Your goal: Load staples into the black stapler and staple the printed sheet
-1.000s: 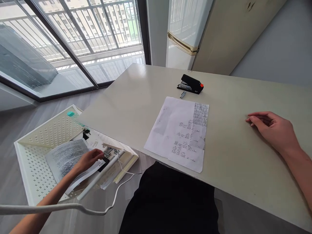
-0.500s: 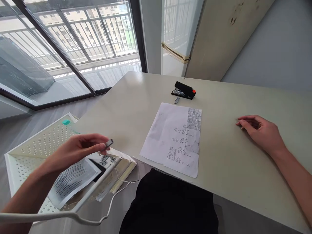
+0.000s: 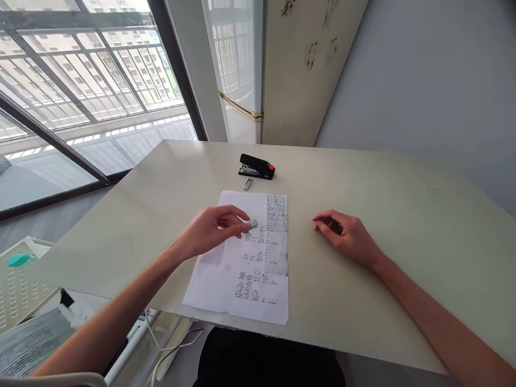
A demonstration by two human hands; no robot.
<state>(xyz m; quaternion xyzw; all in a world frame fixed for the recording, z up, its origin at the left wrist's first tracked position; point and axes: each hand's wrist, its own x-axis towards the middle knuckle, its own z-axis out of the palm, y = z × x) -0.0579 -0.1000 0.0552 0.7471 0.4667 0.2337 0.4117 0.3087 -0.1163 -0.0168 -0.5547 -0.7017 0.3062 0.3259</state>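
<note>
Over the printed paper sheet [image 3: 242,290], my left hand [image 3: 213,230] pinches a small grey metallic piece [image 3: 252,224] between thumb and fingers. My right hand [image 3: 349,235] rests on the table to the right of the sheet, its fingers curled together; whether they hold anything is hidden. A black stapler [image 3: 256,166] with a red part at its right end lies beyond the sheet. Between the stapler and the sheet is another small grey piece [image 3: 248,184].
The pale table [image 3: 387,188] reaches across the view. At lower left are a perforated white basket [image 3: 12,287] with a teal-capped item [image 3: 18,260], printed papers [image 3: 32,338] and a white cable [image 3: 155,349]. A fridge [image 3: 242,64] stands behind.
My left hand has moved right, from above the basket's side to over the sheet, carrying the grey piece. My right hand is nearer the sheet. The view has turned right.
</note>
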